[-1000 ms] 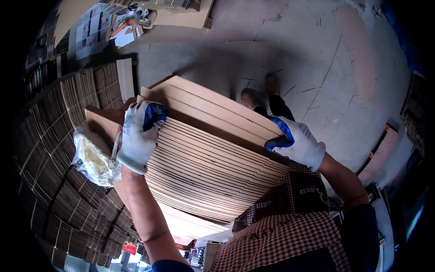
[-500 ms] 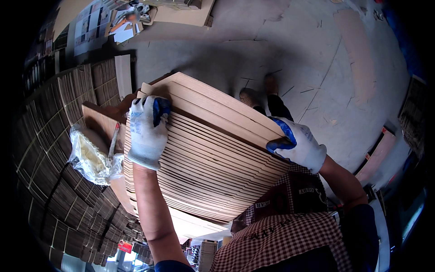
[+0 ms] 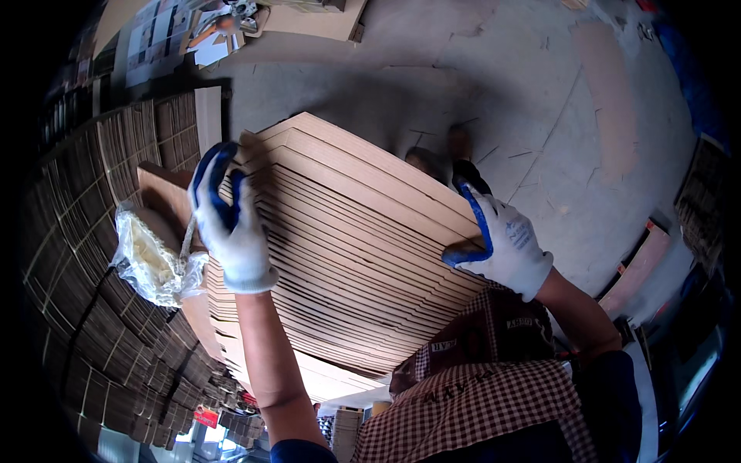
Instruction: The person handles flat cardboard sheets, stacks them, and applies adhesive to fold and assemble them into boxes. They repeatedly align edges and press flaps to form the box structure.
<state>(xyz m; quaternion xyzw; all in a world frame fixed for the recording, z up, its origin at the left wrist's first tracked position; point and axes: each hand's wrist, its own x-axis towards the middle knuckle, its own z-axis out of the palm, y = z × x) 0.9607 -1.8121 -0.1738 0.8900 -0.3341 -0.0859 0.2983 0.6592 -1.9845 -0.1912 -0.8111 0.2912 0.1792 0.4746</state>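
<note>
A stack of brown cardboard sheets (image 3: 347,255), fanned into stepped edges, fills the middle of the view in front of me. At its left side is my left hand (image 3: 239,231), in a white glove with blue-coated fingers; the fingers are spread and hold nothing. My right hand (image 3: 509,235), gloved the same way, lies against the stack's right edge with thumb and fingers wide apart. Left of the stack, a clear plastic bag (image 3: 147,266) containing a pale yellowish mass rests by a brown board (image 3: 166,193). A thin stick (image 3: 187,235) stands beside the bag.
Tied bundles of cardboard (image 3: 69,255) are piled along the left. Grey concrete floor (image 3: 532,92) lies beyond the stack, with a flat cardboard strip (image 3: 610,100) on it. A person's shoe (image 3: 427,162) shows just past the stack. Tools and papers (image 3: 220,35) lie at the top left.
My left hand has let go of the upper sheets' edge and spread its fingers, shifting left. The dark gap beneath those sheets has closed. My right hand's fingers have opened wider.
</note>
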